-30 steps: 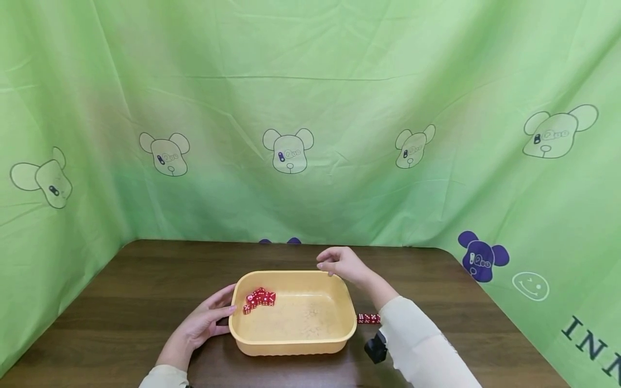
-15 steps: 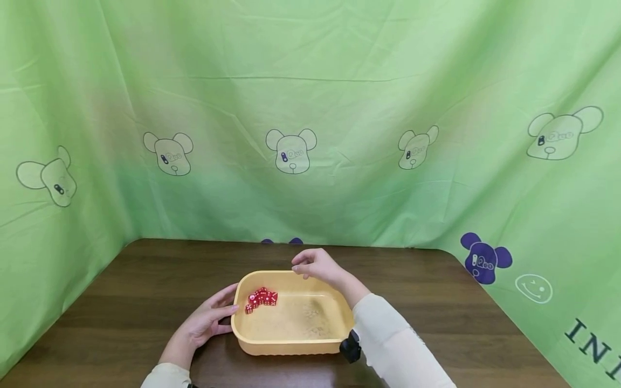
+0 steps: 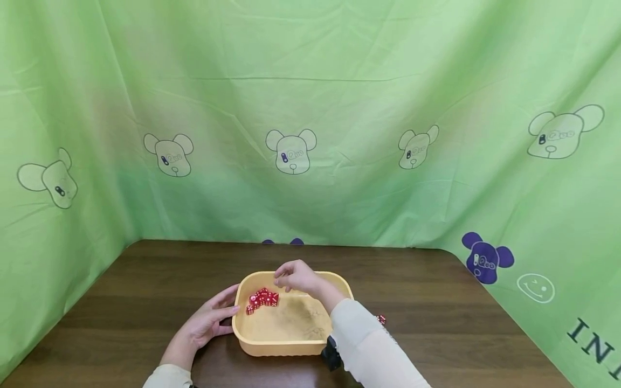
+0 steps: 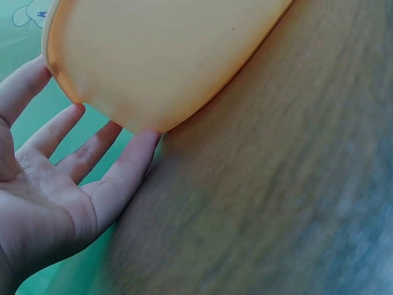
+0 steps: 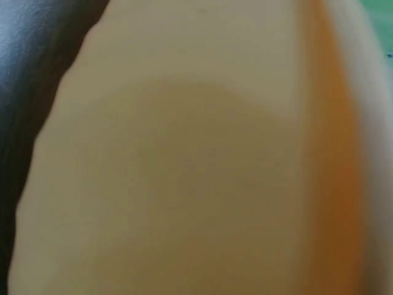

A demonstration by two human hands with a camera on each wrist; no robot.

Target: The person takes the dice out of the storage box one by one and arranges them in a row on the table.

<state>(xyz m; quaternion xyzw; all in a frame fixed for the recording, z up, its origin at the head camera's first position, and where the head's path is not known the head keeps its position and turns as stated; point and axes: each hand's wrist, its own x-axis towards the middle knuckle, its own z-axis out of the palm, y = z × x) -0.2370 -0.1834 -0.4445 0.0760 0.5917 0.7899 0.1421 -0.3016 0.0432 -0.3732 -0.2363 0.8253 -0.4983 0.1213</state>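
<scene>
A yellow plastic basin (image 3: 278, 349) stands on the table, with a cluster of red dice (image 3: 263, 298) inside at its left end. My left hand (image 3: 206, 322) steadies the basin's left end; the left wrist view shows its spread, fairly straight fingers (image 4: 92, 150) touching the outer wall. Over the back part of the basin is my right hand (image 3: 302, 278), bent, thumb and forefinger close together, just above and right of the dice. Whether it pinches a die is hidden. The right wrist view shows only the basin's blurred outer wall (image 5: 184, 184).
More red dice (image 3: 381, 319) lie on the table right of the basin, mostly hidden behind my right sleeve (image 3: 371, 337). The brown wooden table (image 3: 436, 302) ends at a green printed cloth (image 3: 339, 205) at the back and sides.
My right hand has moved left across the basin's back side and lower, toward the dice cluster. My right sleeve now covers most of the dice row outside. The left hand keeps its place.
</scene>
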